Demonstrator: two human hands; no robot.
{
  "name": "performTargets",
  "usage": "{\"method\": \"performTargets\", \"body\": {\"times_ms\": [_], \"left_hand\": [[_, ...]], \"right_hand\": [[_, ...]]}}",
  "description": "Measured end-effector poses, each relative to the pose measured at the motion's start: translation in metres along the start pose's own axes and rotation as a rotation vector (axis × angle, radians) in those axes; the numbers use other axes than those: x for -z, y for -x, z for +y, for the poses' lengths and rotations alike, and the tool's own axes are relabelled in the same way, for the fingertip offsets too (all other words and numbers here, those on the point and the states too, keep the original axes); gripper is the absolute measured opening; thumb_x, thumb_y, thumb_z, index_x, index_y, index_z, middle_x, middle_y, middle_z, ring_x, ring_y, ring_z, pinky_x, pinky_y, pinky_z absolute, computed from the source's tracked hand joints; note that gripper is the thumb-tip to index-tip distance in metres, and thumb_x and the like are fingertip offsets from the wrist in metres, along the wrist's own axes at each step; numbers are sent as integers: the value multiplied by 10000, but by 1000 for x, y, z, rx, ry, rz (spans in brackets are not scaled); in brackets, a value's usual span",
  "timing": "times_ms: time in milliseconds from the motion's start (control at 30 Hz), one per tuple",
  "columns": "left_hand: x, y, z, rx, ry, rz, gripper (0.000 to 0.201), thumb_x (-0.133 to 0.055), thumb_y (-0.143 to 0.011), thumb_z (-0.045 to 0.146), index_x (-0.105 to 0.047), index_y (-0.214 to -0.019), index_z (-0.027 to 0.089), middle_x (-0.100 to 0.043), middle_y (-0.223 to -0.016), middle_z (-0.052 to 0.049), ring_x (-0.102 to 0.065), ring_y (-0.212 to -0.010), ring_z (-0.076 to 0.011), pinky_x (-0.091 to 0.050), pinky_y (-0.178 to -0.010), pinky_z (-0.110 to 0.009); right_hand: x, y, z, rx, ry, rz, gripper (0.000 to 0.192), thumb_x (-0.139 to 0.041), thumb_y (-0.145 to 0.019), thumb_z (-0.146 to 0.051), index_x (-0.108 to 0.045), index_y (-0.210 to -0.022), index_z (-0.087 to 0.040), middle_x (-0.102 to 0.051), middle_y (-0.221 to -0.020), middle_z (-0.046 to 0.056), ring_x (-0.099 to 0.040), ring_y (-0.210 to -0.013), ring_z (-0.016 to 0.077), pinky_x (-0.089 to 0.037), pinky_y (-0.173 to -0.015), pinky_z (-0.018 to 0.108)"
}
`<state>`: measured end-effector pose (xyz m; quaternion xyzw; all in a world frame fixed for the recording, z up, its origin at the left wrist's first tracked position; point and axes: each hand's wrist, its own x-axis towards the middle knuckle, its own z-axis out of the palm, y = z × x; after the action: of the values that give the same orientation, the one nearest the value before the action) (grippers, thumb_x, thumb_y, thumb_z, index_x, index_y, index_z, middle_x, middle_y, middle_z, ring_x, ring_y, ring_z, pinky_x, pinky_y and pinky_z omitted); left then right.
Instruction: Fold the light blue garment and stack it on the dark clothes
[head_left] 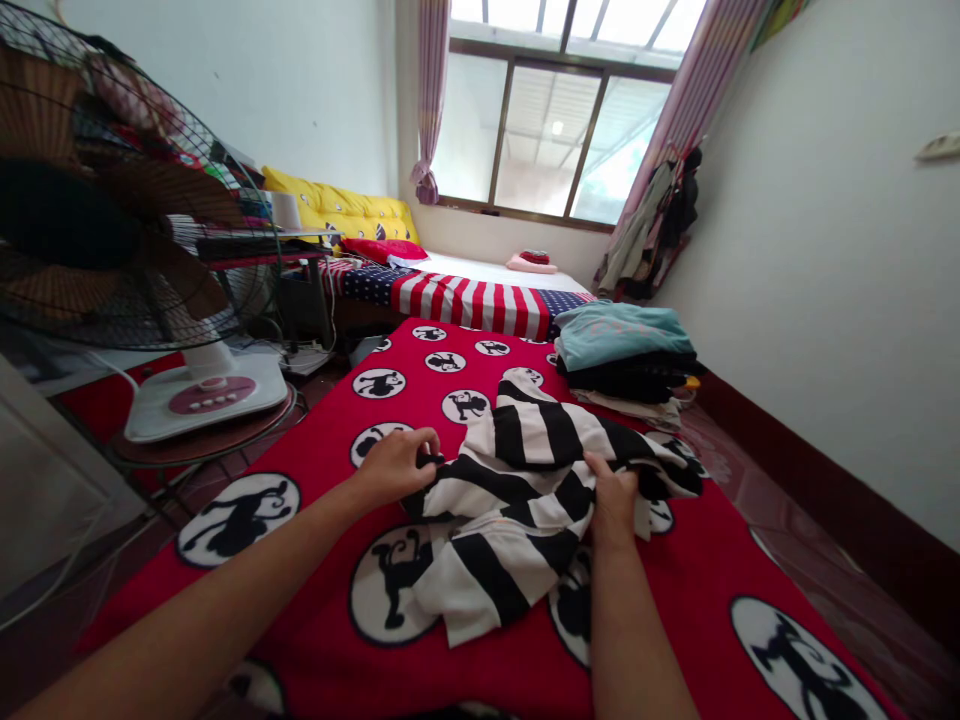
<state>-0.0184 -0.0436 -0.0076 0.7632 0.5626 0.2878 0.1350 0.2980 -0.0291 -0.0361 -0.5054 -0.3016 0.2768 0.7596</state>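
Head: crumpled b/w striped garment [525, 500], both hands.

Garment [525, 490] crumpled on blanket [697, 580], mid-frame. Left hand [394, 465] at its left edge, right hand [611, 500] on its right part. Folded clothes stack [626, 360] behind, to the right. Fan [112, 200] on a stand, left. Bed [480, 290] beyond blanket, under window [555, 140].
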Motion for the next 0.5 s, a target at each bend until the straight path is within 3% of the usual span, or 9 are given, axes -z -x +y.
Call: {"method": "performTargets", "body": {"times_ms": [67,167,233,300,367,433,500], "left_hand": [[18,-8,-20,147,42,144,111,-582,-674,267,-609,-772,221,-617,-648,15,-602,-628,-174,-427,-576,-252],[40,-21,-52,385,-16,471,178,-594,-699,313,-593,-833,196,-619,-702,-10,-620,-689,-202,-470,-641,-284],[44,-27,-61,358,-123,553,252,-586,-732,308,-604,-949,182,-652,-875,-63,-633,-861,-250,-492,-783,-345],[37,-30,-54,203,-190,520,352,-579,-756,279,-586,-1094,178,-633,-1084,-107,-583,-1064,-287,-450,-942,-407],[20,-32,-32,5,-161,409,472,-592,-772,277,-528,-1230,187,-574,-1239,-116,-507,-1202,-291,-384,-1047,-431],[-2,-32,-3,-178,-66,244,614,-628,-770,308,-438,-1347,220,-502,-1350,-102,-456,-1276,-276,-365,-1082,-419],[-23,-32,25,-263,7,92,817,-712,-709,360,-341,-1430,256,-428,-1430,-101,-444,-1295,-290,-407,-1047,-408]], "right_hand": [[-2,1,-4,-60,-81,-1,493,-738,-527,-257,-606,-1001,-224,-700,-889,-17,-670,-860,217,-540,-842,356],[-8,5,-5,-131,-171,-72,499,-735,-525,-255,-623,-1008,-202,-701,-818,-30,-678,-823,211,-553,-783,331],[-12,9,-4,-163,-212,-121,532,-744,-531,-256,-622,-1046,-197,-706,-835,-30,-682,-827,205,-553,-780,325],[-16,14,-3,-193,-244,-150,560,-752,-533,-250,-619,-1074,-201,-710,-851,-28,-685,-817,203,-557,-768,326],[-17,18,-3,-223,-266,-177,577,-756,-529,-245,-618,-1088,-203,-712,-846,-26,-685,-796,206,-562,-745,334],[-16,22,-6,-248,-267,-222,587,-755,-525,-245,-620,-1094,-197,-715,-838,-20,-684,-791,215,-565,-727,345],[-15,25,-9,-265,-264,-279,605,-755,-517,-235,-619,-1105,-191,-719,-856,-12,-684,-814,225,-566,-726,353]]}}
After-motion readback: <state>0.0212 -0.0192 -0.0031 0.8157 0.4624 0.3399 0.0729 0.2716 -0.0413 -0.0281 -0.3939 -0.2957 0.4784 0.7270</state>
